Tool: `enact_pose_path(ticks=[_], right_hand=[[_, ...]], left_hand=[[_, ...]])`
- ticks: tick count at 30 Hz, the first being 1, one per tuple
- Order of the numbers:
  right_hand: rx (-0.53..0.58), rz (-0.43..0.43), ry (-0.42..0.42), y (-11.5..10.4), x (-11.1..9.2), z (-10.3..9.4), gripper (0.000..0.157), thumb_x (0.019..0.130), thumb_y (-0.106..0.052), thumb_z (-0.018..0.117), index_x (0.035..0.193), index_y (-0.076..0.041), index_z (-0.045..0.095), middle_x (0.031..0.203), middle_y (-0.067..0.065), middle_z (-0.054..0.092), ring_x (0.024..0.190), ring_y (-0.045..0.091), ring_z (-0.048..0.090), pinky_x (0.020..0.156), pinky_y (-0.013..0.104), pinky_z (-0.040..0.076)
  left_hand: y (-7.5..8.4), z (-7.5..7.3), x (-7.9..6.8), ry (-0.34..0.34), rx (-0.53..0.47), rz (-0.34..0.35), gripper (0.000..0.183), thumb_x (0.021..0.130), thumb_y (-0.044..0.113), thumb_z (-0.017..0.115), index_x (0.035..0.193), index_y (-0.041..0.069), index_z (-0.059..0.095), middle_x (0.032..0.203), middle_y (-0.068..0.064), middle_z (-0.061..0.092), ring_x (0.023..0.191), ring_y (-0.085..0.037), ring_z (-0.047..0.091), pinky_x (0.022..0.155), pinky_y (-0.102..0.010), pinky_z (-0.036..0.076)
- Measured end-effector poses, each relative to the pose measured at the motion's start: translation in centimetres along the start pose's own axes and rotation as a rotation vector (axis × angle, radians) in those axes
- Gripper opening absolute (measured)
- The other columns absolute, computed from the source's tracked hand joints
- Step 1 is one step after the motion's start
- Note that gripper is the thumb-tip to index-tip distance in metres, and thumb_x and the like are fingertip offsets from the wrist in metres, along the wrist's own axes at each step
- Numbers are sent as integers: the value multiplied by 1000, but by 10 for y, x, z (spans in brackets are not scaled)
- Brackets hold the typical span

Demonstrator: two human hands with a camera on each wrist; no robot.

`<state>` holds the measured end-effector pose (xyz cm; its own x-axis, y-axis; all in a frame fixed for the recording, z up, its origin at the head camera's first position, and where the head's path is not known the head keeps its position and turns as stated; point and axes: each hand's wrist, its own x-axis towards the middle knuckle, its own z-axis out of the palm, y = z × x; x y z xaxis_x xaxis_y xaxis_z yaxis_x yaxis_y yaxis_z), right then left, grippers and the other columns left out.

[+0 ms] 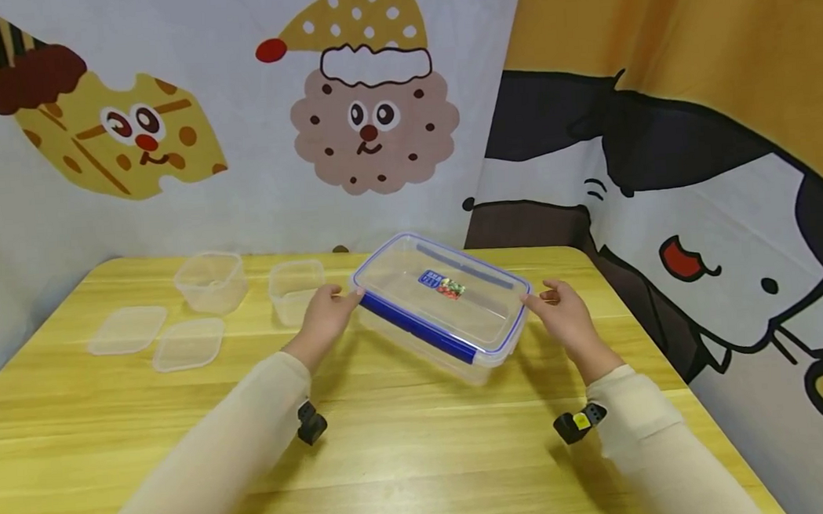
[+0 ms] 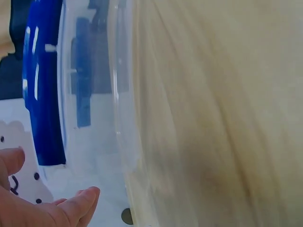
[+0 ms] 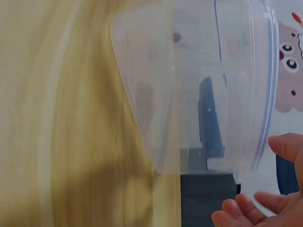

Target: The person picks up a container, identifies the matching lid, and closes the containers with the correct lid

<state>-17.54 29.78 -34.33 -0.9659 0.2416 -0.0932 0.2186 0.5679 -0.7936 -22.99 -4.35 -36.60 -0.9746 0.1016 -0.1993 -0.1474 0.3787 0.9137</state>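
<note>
A clear rectangular food container [image 1: 417, 343] has a clear lid [image 1: 398, 269] with a blue rim, a blue locking clip [image 1: 416, 327] along its front side and a label. It sits at an angle, with a shadow below. My left hand [image 1: 327, 321] grips the left corner, thumb at the lid's edge. At the right corner my right hand [image 1: 567, 318] holds on, its thumb at the rim. The left wrist view shows my left thumb and fingers [image 2: 80, 201] around the corner. In the right wrist view the right fingers [image 3: 244, 210] curve below the rim.
Left on the wooden table [image 1: 353, 465] stand two small clear tubs, one taller [image 1: 211, 283] and another [image 1: 296, 291] beside my left hand. Two flat translucent lids lie before them, one left [image 1: 127, 331] and one right [image 1: 189, 344]. A printed cloth [image 1: 239, 212] hangs behind the table.
</note>
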Motion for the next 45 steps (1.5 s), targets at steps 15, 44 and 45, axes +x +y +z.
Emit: enact_pose_path(ticks=[15,44,45], right_hand=[[-22,-93,-53,6,35,-5,55,101,-28,51,145,4,39,144,25,41,128,40,42,106,53,38],[-102,-90,-94,6,23,-4,47,99,-31,54,128,6,50,125,24,54,111,35,50,97,49,44],[-107,-91,-97,5,21,-4,46,99,-30,54,127,6,50,124,24,54,110,34,50,95,49,44]], left_hand=[[-1,25,-44,-121,-56,-20,59,97,29,59,140,-7,39,133,-27,49,119,-41,52,99,-51,45],[10,49,-31,-57,-202,-58,70,94,29,63,143,-9,30,140,-27,41,125,-38,44,105,-52,39],[10,48,-30,-58,-205,-57,71,94,28,64,143,-9,29,141,-27,40,126,-38,44,105,-52,39]])
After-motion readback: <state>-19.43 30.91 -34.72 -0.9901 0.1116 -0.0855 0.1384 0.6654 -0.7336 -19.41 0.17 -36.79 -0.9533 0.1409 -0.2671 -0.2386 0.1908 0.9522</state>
